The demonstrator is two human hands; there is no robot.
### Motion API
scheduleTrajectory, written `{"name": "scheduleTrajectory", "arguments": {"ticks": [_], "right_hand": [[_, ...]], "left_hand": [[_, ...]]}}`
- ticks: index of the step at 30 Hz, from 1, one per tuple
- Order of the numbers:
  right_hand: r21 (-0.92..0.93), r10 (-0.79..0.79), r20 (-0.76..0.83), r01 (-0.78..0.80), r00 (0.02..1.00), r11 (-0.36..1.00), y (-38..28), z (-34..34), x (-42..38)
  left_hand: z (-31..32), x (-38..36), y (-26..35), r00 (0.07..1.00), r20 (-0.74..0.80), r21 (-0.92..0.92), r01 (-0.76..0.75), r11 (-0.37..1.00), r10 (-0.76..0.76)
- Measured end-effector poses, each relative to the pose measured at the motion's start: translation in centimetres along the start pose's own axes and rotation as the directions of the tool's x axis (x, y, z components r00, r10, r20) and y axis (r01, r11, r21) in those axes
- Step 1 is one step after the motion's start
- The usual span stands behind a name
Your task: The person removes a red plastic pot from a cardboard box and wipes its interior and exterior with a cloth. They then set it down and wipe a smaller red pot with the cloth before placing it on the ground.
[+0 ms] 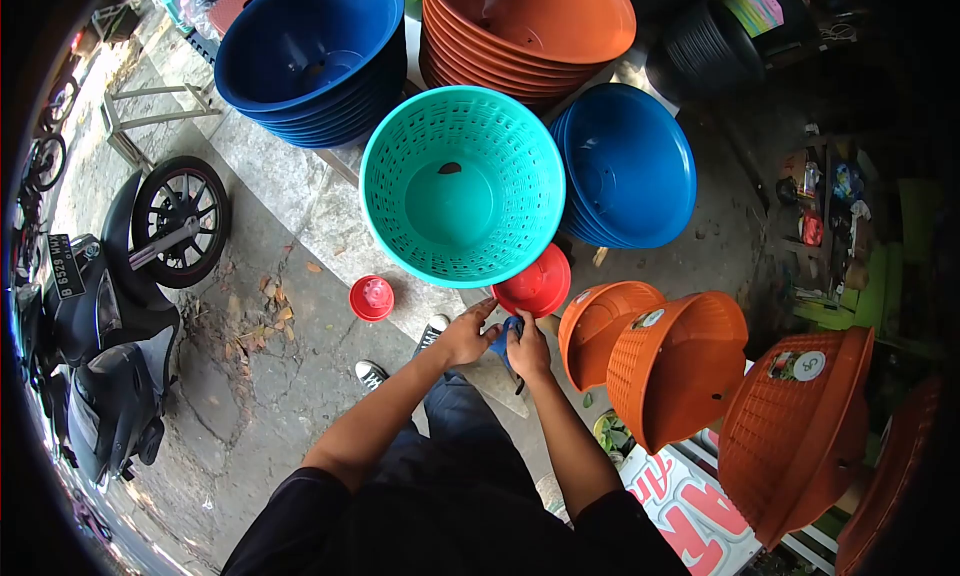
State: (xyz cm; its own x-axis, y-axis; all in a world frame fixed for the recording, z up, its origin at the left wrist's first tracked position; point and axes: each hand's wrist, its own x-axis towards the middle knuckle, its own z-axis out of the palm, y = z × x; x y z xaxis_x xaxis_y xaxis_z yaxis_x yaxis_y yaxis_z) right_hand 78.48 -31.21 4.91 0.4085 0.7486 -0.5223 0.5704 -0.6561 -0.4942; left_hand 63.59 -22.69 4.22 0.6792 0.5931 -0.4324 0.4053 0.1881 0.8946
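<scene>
My left hand (468, 337) reaches forward with its fingers stretched out and thumb apart, fingertips right at the rim of a red plastic pot (540, 284). Beside it, my right hand (530, 350) is closed on a crumpled blue cloth (502, 342), with the thumb on top. The red pot sits partly under the edge of a large turquoise perforated basket (450, 211), which has a dark brown scrap on its inner bottom. A smaller red pot (371, 298) stands on the pavement to the left.
Stacks of blue pots (310, 46), orange pots (530, 16) and more blue pots (630, 161) stand behind the basket. Orange half-round planters (680, 361) line the right. A parked motorcycle (110, 346) is at left; dry leaves (268, 316) lie on the ground.
</scene>
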Motion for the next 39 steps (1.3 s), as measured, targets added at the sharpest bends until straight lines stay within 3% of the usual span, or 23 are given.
{"name": "scheduleTrajectory", "arguments": {"ticks": [6,8,12,15,19,21,24,29,30,32,39], "right_hand": [[-0.070,0.002,0.114,0.006,0.994,0.998,2.1,1.3,1.5],[-0.076,0.026,0.164,-0.013,0.986,0.997,1.6,1.4,1.1],[-0.029,0.076,0.167,-0.072,0.983,0.997,0.4,1.1,-0.7],[0.026,0.011,0.089,-0.013,0.996,1.000,1.0,2.6,-2.1],[-0.002,0.019,0.103,-0.019,0.994,1.000,-0.1,4.3,-4.7],[-0.031,-0.041,0.103,0.044,0.994,0.999,-0.4,5.7,-5.9],[-0.051,-0.027,0.160,0.035,0.987,0.998,-1.1,8.0,-7.8],[-0.145,-0.097,0.228,0.132,0.969,0.981,-2.2,12.6,-9.5],[-0.149,-0.103,0.235,0.141,0.967,0.979,-2.3,13.7,-9.4],[-0.186,-0.115,0.264,0.168,0.958,0.968,-2.5,15.7,-9.1],[-0.306,-0.118,0.338,0.228,0.934,0.924,-2.2,24.7,-3.2]], "left_hand": [[1.2,2.1,-1.5,0.997,0.005,0.303,-0.071,0.951,0.073],[0.7,2.0,-0.7,0.990,0.111,0.057,0.085,0.995,-0.090],[0.1,0.4,0.0,0.990,0.058,0.056,0.128,0.990,-0.131],[-0.9,-2.0,-0.8,0.981,0.026,0.047,0.193,0.980,-0.195],[-1.8,-6.9,-7.9,0.964,-0.139,-0.050,0.221,0.974,-0.226],[-3.4,-10.6,-11.5,0.920,-0.219,-0.169,0.292,0.941,-0.325],[-6.1,-17.7,-16.0,0.808,-0.393,-0.162,0.409,0.898,-0.439],[-7.6,-27.8,-23.7,0.541,-0.502,-0.305,0.619,0.724,-0.675],[-7.7,-28.8,-24.6,0.527,-0.499,-0.324,0.623,0.712,-0.688],[-7.6,-30.1,-25.9,0.584,-0.485,-0.244,0.624,0.743,-0.650],[-5.1,-29.1,-32.0,0.566,-0.511,-0.465,0.451,0.762,-0.647]]}}
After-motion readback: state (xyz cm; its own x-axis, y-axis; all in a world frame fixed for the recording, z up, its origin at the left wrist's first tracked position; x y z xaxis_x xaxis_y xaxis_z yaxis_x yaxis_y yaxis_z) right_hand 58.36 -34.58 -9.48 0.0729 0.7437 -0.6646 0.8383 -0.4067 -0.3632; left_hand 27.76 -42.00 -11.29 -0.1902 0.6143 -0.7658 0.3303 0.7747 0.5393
